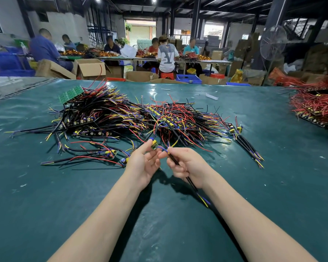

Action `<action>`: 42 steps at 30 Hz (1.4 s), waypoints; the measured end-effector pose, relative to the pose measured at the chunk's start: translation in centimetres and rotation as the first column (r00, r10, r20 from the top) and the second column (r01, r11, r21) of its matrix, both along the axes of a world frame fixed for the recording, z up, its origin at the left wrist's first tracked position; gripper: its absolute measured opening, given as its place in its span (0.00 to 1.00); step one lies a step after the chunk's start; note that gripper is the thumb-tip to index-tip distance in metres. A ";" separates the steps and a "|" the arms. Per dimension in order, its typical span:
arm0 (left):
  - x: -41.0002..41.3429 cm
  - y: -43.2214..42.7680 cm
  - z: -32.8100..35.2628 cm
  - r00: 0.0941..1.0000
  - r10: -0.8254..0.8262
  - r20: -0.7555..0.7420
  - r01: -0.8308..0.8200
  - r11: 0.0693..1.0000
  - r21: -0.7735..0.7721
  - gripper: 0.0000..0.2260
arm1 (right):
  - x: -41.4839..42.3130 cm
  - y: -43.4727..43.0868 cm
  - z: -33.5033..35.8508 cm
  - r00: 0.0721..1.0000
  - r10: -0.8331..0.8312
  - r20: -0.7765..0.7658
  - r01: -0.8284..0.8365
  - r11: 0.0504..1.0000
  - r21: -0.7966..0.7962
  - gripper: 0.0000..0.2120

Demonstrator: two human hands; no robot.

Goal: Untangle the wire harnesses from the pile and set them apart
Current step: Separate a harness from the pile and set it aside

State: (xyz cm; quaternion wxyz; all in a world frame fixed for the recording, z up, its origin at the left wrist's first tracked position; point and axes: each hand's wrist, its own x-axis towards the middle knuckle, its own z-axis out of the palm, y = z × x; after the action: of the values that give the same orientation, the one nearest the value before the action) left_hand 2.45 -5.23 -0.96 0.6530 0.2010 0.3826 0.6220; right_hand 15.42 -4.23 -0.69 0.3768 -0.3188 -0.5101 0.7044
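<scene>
The harness (192, 184) lies diagonally just nearer than the pile (129, 114), its small board end pointing at the pile and its stripped tail pointing back toward the person. The left hand (142, 164) pinches the board end. The right hand (188, 165) curls round the black sheath, over the green table (45, 195).

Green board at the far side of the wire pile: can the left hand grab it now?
Probably not right away. The left hand is pinching a harness that the right hand also holds, and the green board lies across the pile. Nothing covers its top, though.
</scene>
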 end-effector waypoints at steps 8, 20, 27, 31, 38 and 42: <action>0.2 0.1 -0.1 1.000 0.001 -0.030 -0.001 1.000 0.023 0.11 | -0.2 0.0 -0.2 0.988 -0.122 0.092 0.105 0.979 0.172 0.15; 1.2 -0.3 -0.3 0.981 -0.022 -0.193 0.054 0.986 0.160 0.06 | -0.6 0.2 -0.8 0.799 -0.498 0.338 0.290 0.811 0.508 0.24; 0.1 -0.2 -0.2 0.977 0.161 -0.137 -0.122 0.959 0.257 0.08 | -0.8 -0.3 -0.4 0.985 -0.116 0.125 0.102 0.988 0.114 0.16; -1.2 0.1 0.3 0.981 0.193 -0.017 -0.189 0.973 0.131 0.07 | -0.8 -0.6 -0.4 0.985 -0.061 0.163 0.035 0.986 0.161 0.15; -2.2 0.1 0.5 0.990 0.137 0.032 -0.138 0.990 0.031 0.04 | -0.7 -0.6 0.2 0.957 0.128 0.259 -0.188 0.957 0.223 0.15; -2.7 0.4 1.0 0.957 0.246 0.156 -0.252 0.967 0.022 0.07 | 0.2 -0.6 -0.3 0.962 0.121 0.247 -0.166 0.971 0.172 0.14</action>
State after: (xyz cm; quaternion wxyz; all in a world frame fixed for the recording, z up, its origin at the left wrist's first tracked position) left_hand -0.28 -4.80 0.07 0.5924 0.1167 0.3411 0.7204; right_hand 15.66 -4.81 -1.04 0.2905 -0.3243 -0.6380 0.6352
